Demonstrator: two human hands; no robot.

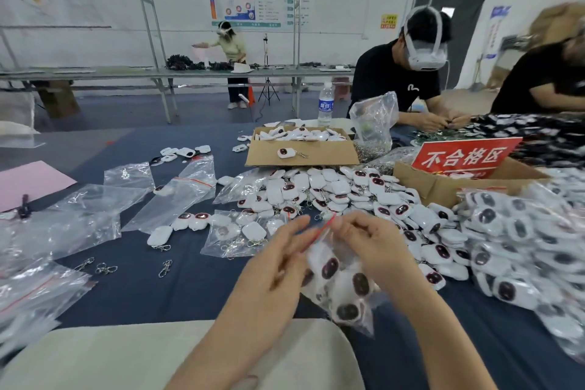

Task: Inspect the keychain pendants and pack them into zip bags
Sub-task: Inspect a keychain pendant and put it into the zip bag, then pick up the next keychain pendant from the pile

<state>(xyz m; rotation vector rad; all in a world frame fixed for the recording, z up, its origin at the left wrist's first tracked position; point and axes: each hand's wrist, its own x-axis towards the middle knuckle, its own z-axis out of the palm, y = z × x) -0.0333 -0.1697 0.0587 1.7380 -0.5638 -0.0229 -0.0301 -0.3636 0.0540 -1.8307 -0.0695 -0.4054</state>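
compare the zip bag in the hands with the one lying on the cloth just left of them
The held zip bag hangs tilted, its red-striped top pinched by the right hand with the left hand against it; the lying zip bag rests flat on the blue cloth, untouched. The held zip bag looks stuffed; the lying zip bag holds its pendants spread in one layer. Both are clear, with white pendants inside.

The left hand (278,263) and right hand (373,247) are bare, with slim fingers and short, plain nails, a little blurred. The left forearm (237,329) and right forearm (443,332) are bare from the wrist to the bottom edge of the view. A thin reddish mark (250,377) crosses the left forearm near that edge; whether it is a thread or a band cannot be told
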